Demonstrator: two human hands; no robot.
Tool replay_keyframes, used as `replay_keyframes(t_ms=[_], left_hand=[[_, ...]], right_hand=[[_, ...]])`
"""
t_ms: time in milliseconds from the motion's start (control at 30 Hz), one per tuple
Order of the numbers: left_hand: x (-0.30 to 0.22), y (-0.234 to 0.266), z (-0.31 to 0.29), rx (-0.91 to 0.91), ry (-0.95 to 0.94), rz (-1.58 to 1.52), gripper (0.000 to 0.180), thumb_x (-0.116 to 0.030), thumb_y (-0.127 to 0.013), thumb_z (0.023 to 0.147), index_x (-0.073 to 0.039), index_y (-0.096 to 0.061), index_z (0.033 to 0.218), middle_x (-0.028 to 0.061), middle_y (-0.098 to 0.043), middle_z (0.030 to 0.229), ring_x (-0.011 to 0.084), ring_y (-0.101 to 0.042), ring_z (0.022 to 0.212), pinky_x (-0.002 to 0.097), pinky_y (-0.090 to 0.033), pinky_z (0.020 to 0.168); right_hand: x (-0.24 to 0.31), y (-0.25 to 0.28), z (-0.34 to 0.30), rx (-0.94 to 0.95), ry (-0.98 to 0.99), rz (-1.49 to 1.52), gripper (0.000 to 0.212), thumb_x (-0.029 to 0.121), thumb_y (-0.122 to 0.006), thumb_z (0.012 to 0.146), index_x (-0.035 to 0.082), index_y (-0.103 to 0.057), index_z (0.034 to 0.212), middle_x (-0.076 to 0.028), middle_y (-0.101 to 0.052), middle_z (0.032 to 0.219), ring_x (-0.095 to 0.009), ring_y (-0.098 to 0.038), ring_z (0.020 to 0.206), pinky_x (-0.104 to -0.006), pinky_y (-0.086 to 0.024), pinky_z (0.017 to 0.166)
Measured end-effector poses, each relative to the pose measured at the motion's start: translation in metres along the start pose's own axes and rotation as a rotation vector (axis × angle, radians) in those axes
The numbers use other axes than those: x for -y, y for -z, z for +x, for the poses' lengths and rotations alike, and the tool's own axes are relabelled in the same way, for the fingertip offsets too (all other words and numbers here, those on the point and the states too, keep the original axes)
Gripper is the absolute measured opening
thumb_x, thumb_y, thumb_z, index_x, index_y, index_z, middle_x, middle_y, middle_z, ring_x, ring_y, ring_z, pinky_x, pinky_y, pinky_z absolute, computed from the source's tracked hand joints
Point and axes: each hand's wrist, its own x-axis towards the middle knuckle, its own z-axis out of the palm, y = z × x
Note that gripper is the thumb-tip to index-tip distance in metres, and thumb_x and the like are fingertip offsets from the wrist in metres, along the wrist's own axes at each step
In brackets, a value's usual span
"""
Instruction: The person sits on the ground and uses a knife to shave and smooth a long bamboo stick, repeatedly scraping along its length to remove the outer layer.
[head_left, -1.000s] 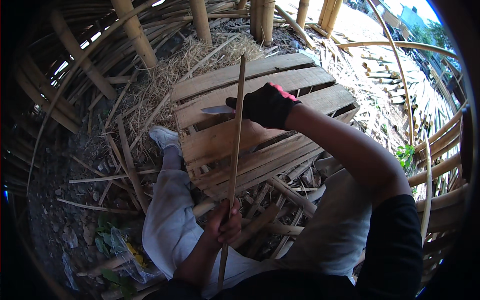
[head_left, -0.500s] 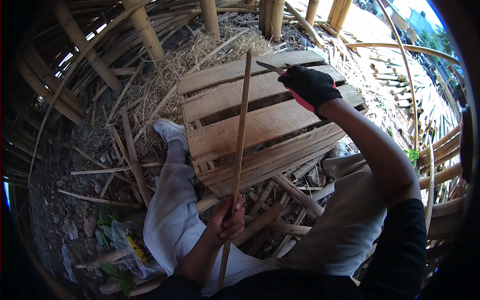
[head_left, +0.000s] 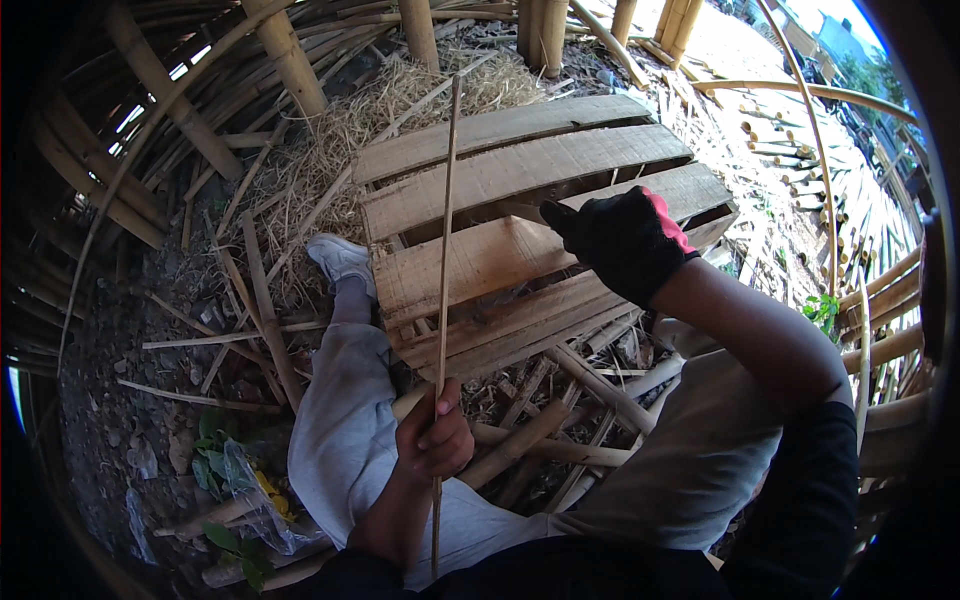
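Our left hand (head_left: pixel 436 440), bare, is curled closed around the lower part of a long, thin stick (head_left: pixel 447 230), which stands near the middle of our view, its upper end pointing to twelve o'clock and its lower end to six. As we judge it, the stick is already down to a narrow, fairly straight length; its finer finish is too small for us to see, so we cannot tell how much, if anything, is left to shape. No cut is being made at this moment, since our right hand (head_left: pixel 625 245) is well apart from it, at about two o'clock from the left. That hand, in a black and red glove, is bent into a fist, with what looks like a pale knife (head_left: pixel 538 238) jutting toward ten o'clock, though the blade blends into the wood behind.

Below both stick and fist we see a slatted wooden crate (head_left: pixel 470 265), at one o'clock from our left hand. Farther out lie our white shoe (head_left: pixel 340 262) at eleven, straw (head_left: pixel 400 105) at twelve, cut bamboo lengths (head_left: pixel 785 160) at two, and a clear plastic bag (head_left: pixel 245 480) at eight
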Motion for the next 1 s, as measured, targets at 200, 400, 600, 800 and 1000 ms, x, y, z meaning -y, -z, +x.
replay_keyframes(t_ms=[200, 400, 600, 800, 1000], left_hand=[[0.005, -0.009, 0.004, 0.076, 0.018, -0.043, 0.029, -0.027, -0.025, 0.111, -0.005, -0.042, 0.103, -0.0021, -0.039, 0.051, 0.0066, -0.039, 0.031, 0.0203, -0.031, 0.025], [0.012, -0.006, 0.005, 0.088, 0.056, -0.06, 0.027, -0.026, -0.027, 0.111, -0.004, -0.041, 0.103, -0.0015, -0.04, 0.052, 0.0068, -0.04, 0.031, 0.02, -0.033, 0.026], [0.013, 0.002, 0.005, 0.084, 0.073, -0.05, 0.027, -0.026, -0.028, 0.111, -0.004, -0.041, 0.103, -0.0014, -0.041, 0.053, 0.007, -0.042, 0.031, 0.0201, -0.033, 0.026], [0.007, 0.002, 0.005, 0.051, 0.048, -0.035, 0.027, -0.027, -0.028, 0.111, -0.004, -0.042, 0.103, -0.0018, -0.04, 0.054, 0.0067, -0.04, 0.032, 0.0207, -0.03, 0.026], [0.005, 0.005, 0.003, -0.132, 0.041, 0.162, 0.03, -0.032, -0.031, 0.111, -0.006, -0.043, 0.103, -0.002, -0.038, 0.054, 0.0072, -0.036, 0.032, 0.0219, -0.027, 0.027]], right_hand=[[0.012, 0.0, 0.009, -0.294, 0.3, 0.036, 0.047, 0.019, -0.061, 0.091, 0.016, -0.055, 0.137, -0.005, -0.056, 0.073, -0.022, -0.059, 0.057, -0.0363, -0.046, 0.047], [0.045, -0.002, 0.017, -0.253, 0.446, -0.132, 0.051, 0.018, -0.059, 0.088, 0.018, -0.054, 0.139, -0.004, -0.056, 0.078, -0.02, -0.06, 0.063, -0.0338, -0.046, 0.05], [0.01, -0.017, 0.042, -0.226, 0.188, -0.089, 0.038, 0.017, -0.061, 0.087, 0.016, -0.061, 0.125, -0.007, -0.066, 0.085, -0.028, -0.07, 0.079, -0.0427, -0.054, 0.067], [-0.005, 0.016, 0.035, -0.045, -0.09, 0.209, 0.031, 0.041, -0.057, 0.097, 0.015, -0.071, 0.104, -0.01, -0.072, 0.092, -0.031, -0.07, 0.087, -0.0436, -0.055, 0.075], [-0.016, 0.004, 0.025, -0.392, -0.313, 0.436, 0.029, 0.035, -0.06, 0.097, 0.012, -0.071, 0.109, -0.017, -0.07, 0.094, -0.037, -0.068, 0.091, -0.0449, -0.054, 0.081]])
